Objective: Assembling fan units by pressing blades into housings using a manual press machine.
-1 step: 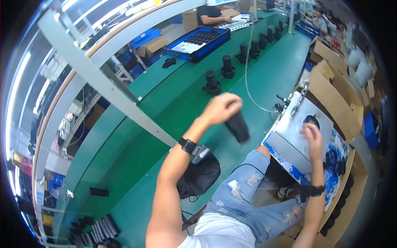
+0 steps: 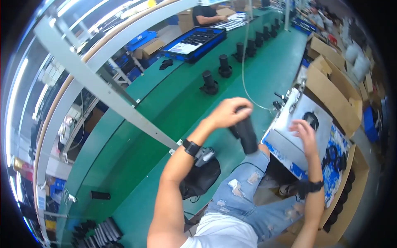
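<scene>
My left hand (image 2: pixel 231 112) grips the upper end of a black cylindrical part (image 2: pixel 248 138), which hangs tilted over the green bench close to my knee. Its lower end is slightly blurred. My right hand (image 2: pixel 305 134) holds nothing, fingers apart, beside a grey metal box (image 2: pixel 285 142). On top of that box lies a round black piece (image 2: pixel 310 120), just past the fingertips. Farther along the green bench (image 2: pixel 165 120), several black cylinders on round bases (image 2: pixel 209 82) stand upright in a row.
A black bag (image 2: pixel 202 178) lies under my left forearm. Loose black cylinders (image 2: pixel 105 231) are heaped at the lower left, with one alone (image 2: pixel 100 195) nearby. A slanting metal post (image 2: pixel 103 93) crosses the left side. Cardboard boxes (image 2: pixel 333 93) stand at right. A co-worker's arm (image 2: pixel 209 19) reaches over the far bench.
My left hand has moved slightly right with the black cylinder, which now hangs nearer my knee. My right hand has shifted a little left. The whole view has moved slightly.
</scene>
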Motion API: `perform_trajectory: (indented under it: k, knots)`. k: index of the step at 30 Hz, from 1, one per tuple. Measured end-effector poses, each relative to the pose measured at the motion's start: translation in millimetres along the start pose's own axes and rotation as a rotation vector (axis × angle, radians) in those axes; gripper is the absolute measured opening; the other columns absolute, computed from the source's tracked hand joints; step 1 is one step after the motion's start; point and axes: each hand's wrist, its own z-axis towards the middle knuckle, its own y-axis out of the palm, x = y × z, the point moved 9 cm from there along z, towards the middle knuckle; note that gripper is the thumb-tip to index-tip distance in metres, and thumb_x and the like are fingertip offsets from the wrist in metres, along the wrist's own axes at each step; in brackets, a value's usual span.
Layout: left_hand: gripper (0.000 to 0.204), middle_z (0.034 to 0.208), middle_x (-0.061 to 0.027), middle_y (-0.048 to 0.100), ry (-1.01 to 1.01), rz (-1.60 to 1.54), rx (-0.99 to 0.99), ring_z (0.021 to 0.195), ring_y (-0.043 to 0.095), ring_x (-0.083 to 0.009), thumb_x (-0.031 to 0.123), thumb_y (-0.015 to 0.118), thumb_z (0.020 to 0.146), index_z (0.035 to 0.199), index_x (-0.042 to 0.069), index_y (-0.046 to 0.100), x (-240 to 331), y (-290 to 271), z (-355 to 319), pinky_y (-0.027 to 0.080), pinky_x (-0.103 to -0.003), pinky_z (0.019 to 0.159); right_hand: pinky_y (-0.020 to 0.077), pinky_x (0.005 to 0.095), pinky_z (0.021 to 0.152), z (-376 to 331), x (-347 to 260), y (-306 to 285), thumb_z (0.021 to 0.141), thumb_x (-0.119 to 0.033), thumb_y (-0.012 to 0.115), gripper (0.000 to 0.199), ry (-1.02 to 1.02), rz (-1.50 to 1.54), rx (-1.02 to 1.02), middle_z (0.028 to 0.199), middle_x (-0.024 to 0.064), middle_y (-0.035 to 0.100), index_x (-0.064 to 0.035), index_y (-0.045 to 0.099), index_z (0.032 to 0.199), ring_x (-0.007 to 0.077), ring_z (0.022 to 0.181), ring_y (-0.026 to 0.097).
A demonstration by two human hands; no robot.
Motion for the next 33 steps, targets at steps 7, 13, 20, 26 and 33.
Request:
perform_trajectory:
  k: [7, 13, 20, 26, 33]
  knots:
    - [0.046, 0.13, -0.0112, 0.048, 0.141, -0.51, 0.257, 0.12, 0.046, -0.0216, 0.016, 0.057, 0.091, 0.132, 0.001, 0.042, 93.7, 85.1, 38.8, 0.036, -0.037, 0.101, 0.0561, 0.0302, 0.066, -22.3, -12.4, 71.2, 0.094, -0.063, 0.034, 0.077, 0.165, 0.978, -0.311, 0.088, 0.0144, 0.066, 0.0058, 0.044, 0.129, 0.0209, 0.071, 0.066]
    - [0.049, 0.124, -0.0118, 0.052, -0.132, -1.335, -0.141, 0.111, 0.054, -0.0173, 0.02, 0.054, 0.096, 0.136, 0.0, 0.035, 109.9, 210.4, -29.2, 0.043, -0.031, 0.093, 0.0463, 0.0329, 0.088, -62.5, -45.9, -39.0, 0.095, -0.051, 0.048, 0.059, -0.211, 0.769, 0.262, 0.111, 0.0123, 0.052, -0.0026, 0.041, 0.127, 0.0211, 0.099, 0.054]
    - [0.055, 0.097, -0.0118, 0.062, -0.367, -1.776, -0.399, 0.079, 0.063, -0.0221, 0.048, 0.038, 0.099, 0.12, -0.002, 0.049, 122.2, 273.5, -39.6, 0.05, -0.033, 0.075, 0.0441, 0.0403, 0.094, -85.0, -55.4, -55.3, 0.07, -0.031, 0.084, 0.077, -0.352, 0.946, -0.07, 0.103, 0.0087, 0.054, -0.0092, 0.037, 0.127, 0.024, 0.098, 0.056]
    - [0.049, 0.081, -0.0082, 0.064, -0.587, -1.547, -0.44, 0.072, 0.063, -0.018, 0.045, 0.04, 0.1, 0.11, 0.001, 0.057, 74.1, 309.0, -67.6, 0.051, -0.032, 0.068, 0.0412, 0.0316, 0.08, -69.5, -69.5, -79.5, 0.066, -0.029, 0.08, 0.059, -0.397, 0.382, 0.139, 0.086, 0.0025, 0.047, -0.0094, 0.041, 0.104, 0.0142, 0.077, 0.049]
    - [0.012, 0.078, -0.0101, 0.065, -0.512, -0.432, 0.166, 0.073, 0.064, -0.0189, 0.01, 0.057, 0.09, 0.094, 0.001, 0.063, -39.5, 227.9, -105.0, 0.049, -0.029, 0.068, 0.0433, 0.0328, 0.093, 37.4, -45.1, -164.6, 0.077, -0.008, 0.061, 0.041, -0.452, 0.081, 0.346, 0.105, 0.0113, 0.055, -0.0011, 0.051, 0.115, 0.0209, 0.1, 0.055]
